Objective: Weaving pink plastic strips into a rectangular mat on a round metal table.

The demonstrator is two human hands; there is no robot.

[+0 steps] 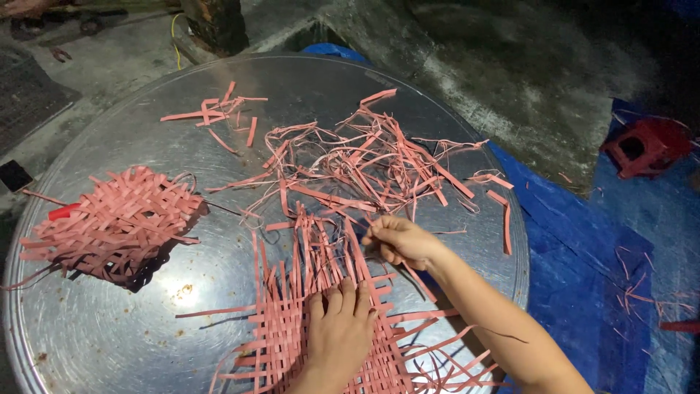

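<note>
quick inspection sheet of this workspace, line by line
surface: round metal tabletop, shiny, with small specks near the front.
job's things: a half-woven pink strip mat at the front; loose strips sticking out at its edges.
clutter: tangled pile of pink strips at the middle; a finished woven piece on the left; a few strips at the far side.
grippers: left hand pressed flat on the mat; right hand pinching a strip at the mat's top edge.
cables: a thin yellow cord on the floor beyond the table.
surroundings: concrete floor, blue tarp on the right, red stool on it.
</note>
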